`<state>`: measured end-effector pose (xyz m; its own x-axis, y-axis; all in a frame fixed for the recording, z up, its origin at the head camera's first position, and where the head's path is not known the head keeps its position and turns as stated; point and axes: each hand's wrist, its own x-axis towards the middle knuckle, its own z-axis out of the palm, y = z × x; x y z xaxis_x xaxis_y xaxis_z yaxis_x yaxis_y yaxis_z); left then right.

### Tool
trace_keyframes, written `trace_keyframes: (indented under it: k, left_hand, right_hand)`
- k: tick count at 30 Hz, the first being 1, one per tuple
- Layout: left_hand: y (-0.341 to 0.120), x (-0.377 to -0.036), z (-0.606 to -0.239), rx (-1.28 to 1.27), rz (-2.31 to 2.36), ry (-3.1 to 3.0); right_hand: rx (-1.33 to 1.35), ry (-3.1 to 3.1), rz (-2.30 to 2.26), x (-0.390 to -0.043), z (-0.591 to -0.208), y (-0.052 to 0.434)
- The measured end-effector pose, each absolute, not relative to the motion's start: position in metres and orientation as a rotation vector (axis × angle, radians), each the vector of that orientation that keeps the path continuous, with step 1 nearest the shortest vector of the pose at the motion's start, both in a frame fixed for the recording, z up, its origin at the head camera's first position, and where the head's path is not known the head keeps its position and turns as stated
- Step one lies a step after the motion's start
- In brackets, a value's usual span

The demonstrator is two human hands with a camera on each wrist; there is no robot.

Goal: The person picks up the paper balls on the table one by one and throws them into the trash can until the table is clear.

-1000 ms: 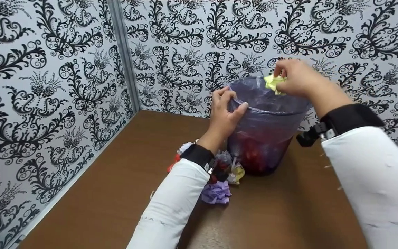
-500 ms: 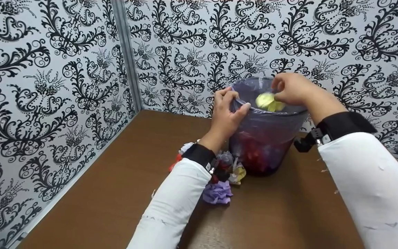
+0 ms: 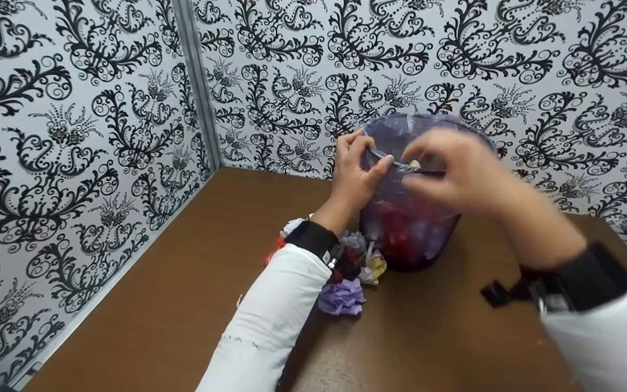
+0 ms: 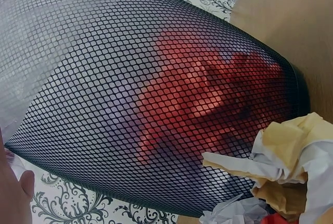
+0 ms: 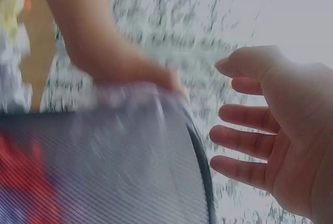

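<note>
My left hand (image 3: 352, 171) grips the near-left rim of a dark mesh waste bin (image 3: 409, 245), pinching its clear plastic liner over the edge. My right hand (image 3: 463, 174), blurred, hovers before the bin's near-right rim with thumb and fingers spread apart. The right wrist view shows that hand's fingers (image 5: 244, 140) relaxed and holding nothing. A small patch of yellow crumpled paper (image 3: 414, 163) shows at the bin's mouth, mostly hidden by the right hand and rim. Through the mesh, red crumpled paper (image 4: 192, 94) shows inside the bin.
Beside the bin's left foot lie a purple paper ball (image 3: 342, 298), a yellow-and-white one (image 3: 374, 268), a grey one (image 3: 352, 243) and red paper (image 3: 271, 253), partly behind the left forearm. Patterned wall panels (image 3: 270, 98) stand behind and left of the brown table (image 3: 210, 261).
My right hand lowered the yellow paper into the bin and let it go. It then came back toward me, its fingers spreading. The left hand has stayed at the rim.
</note>
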<state>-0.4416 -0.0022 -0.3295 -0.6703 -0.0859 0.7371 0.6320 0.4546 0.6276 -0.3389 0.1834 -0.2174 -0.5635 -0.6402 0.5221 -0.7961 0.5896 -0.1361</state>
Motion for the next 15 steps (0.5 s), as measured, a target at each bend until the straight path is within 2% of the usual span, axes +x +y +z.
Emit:
trace_keyframes:
  k: [8, 15]
  left_hand:
    - [-0.004, -0.442, -0.329, -0.446, -1.272, -2.001]
    - [-0.002, -0.443, -0.33, -0.445, -1.286, -1.982]
  right_hand:
    - [1.324, -2.128, 0.496, -0.304, -0.281, 0.183]
    - [1.31, -2.387, 0.557, -0.305, -0.348, 0.17]
